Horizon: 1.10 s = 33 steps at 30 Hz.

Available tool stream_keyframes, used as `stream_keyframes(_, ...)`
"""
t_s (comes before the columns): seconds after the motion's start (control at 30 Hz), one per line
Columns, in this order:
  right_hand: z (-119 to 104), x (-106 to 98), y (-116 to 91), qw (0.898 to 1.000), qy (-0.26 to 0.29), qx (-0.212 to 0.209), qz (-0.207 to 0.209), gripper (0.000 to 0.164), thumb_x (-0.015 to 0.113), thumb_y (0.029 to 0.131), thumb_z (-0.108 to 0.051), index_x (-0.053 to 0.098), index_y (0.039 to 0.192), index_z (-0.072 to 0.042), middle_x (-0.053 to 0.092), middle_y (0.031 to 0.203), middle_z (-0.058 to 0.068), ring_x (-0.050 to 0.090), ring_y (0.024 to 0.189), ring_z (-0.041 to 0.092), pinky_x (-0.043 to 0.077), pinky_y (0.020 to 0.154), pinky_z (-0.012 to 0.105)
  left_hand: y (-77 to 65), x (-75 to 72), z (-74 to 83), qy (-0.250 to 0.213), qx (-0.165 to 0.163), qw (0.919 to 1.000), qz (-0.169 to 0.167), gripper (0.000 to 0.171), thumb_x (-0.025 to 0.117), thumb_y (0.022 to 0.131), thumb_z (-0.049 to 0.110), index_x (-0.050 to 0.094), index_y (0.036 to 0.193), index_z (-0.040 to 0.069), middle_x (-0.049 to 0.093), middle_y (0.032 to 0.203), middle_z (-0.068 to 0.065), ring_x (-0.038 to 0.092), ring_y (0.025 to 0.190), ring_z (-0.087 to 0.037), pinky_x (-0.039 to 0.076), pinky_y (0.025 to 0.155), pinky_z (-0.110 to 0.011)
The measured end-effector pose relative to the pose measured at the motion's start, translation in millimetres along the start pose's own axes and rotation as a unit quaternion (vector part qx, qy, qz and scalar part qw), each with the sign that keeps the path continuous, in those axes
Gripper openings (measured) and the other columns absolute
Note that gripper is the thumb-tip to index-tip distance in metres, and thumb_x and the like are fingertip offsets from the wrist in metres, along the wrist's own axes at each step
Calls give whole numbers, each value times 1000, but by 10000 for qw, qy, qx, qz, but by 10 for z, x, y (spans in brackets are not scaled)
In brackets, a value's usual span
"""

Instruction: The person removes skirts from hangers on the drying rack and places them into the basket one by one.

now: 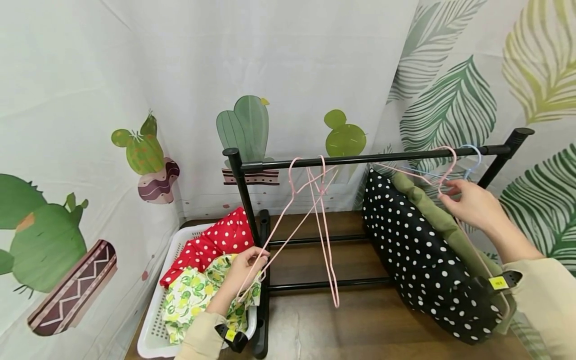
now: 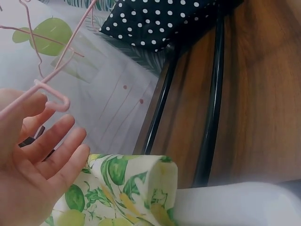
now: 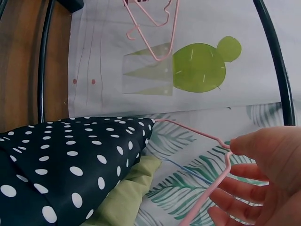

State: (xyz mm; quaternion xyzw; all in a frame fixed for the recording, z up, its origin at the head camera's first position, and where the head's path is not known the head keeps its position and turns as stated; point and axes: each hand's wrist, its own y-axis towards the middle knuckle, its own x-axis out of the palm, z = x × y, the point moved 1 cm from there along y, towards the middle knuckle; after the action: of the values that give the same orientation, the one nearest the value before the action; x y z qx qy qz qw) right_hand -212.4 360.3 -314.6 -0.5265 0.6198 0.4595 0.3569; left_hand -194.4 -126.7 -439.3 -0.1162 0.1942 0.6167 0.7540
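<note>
My left hand pinches a lower corner of a pink hanger whose hook is on the rack's left part. In the left wrist view, the thumb and index finger meet at the small notch in its wire, the other fingers loosely extended. Beside it hangs another bare pink hanger. At the right end, my right hand pinches the neck of a third pink hanger, just below its hook. A black cloth with white dots hangs from that one. Behind it are a green cloth and a blue hanger.
The black rack's top rail runs across the brown table. Left of the rack stands a white basket holding a red dotted cloth and a lemon-print cloth. A printed curtain hangs behind.
</note>
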Motion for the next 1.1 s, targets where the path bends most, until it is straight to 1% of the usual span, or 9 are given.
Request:
stream_keyframes(0.17, 10, 3, 66, 9998, -47, 78, -159, 53, 44, 94, -34, 42, 126, 9, 56, 111, 32, 52, 96, 49, 38, 75, 58, -30, 20, 12, 31, 7, 9999, 104, 12, 58, 88, 6, 65, 98, 5, 65, 91, -13, 61, 79, -21, 47, 66, -22)
stream_keyframes(0.33, 24, 27, 133, 9996, -126, 147, -194, 52, 46, 93, -33, 44, 123, 9, 58, 110, 31, 49, 98, 52, 38, 76, 60, -29, 48, -2, -135, 93, 9998, 117, 13, 58, 88, 5, 65, 99, 2, 66, 93, -16, 62, 83, -30, 47, 66, -21)
stream_keyframes(0.47, 36, 27, 163, 9995, -148, 156, -236, 51, 46, 93, -34, 44, 120, 9, 59, 110, 29, 48, 100, 52, 38, 78, 60, -21, 67, -22, -251, 71, 9996, 132, 13, 59, 88, 5, 65, 98, 3, 66, 92, -11, 61, 85, -33, 48, 67, -21)
stream_keyframes(0.63, 28, 5, 191, 9993, -204, 114, -276, 50, 44, 93, -36, 49, 113, 9, 60, 107, 29, 51, 95, 52, 41, 74, 57, -19, 98, -32, -389, 38, 9988, 310, 12, 59, 88, 6, 65, 97, 2, 66, 87, -14, 62, 79, -25, 48, 64, -22)
stream_keyframes(0.73, 18, 3, 214, 9994, -242, 98, -238, 48, 44, 92, -36, 54, 107, 8, 61, 103, 29, 54, 89, 50, 42, 69, 55, -29, 125, -20, -464, 115, 9980, 415, 12, 58, 88, 5, 65, 96, -1, 66, 85, -16, 62, 77, -22, 48, 61, -22)
stream_keyframes(0.8, 7, 4, 228, 9994, -253, 120, -183, 46, 44, 91, -36, 57, 104, 7, 62, 100, 28, 55, 86, 49, 43, 66, 53, -38, 145, -10, -507, 238, 9974, 458, 12, 58, 87, 3, 65, 95, -3, 65, 85, -18, 63, 76, -23, 49, 61, -22)
stream_keyframes(0.93, -4, 9, 244, 9995, -252, 175, -103, 44, 45, 90, -35, 59, 102, 5, 64, 97, 27, 56, 82, 48, 43, 62, 51, -51, 182, -11, -691, 410, 9959, 421, 10, 58, 87, -1, 64, 94, -5, 65, 87, -22, 65, 80, -27, 51, 66, -24)
stream_keyframes(1.03, -10, 11, 247, 9995, -242, 179, -97, 44, 46, 91, -35, 60, 100, 5, 64, 94, 27, 57, 77, 46, 43, 59, 50, -47, 206, -54, -902, 384, 9946, 329, 10, 58, 87, 1, 64, 94, -4, 65, 89, -22, 65, 80, -22, 52, 68, -26)
stream_keyframes(1.1, -20, 13, 250, 9995, -228, 197, -84, 44, 46, 91, -35, 60, 99, 5, 64, 91, 26, 58, 72, 42, 43, 56, 48, -41, 220, -83, -985, 333, 9943, 243, 11, 57, 88, 4, 63, 96, -3, 65, 89, -22, 64, 77, -16, 52, 66, -27)
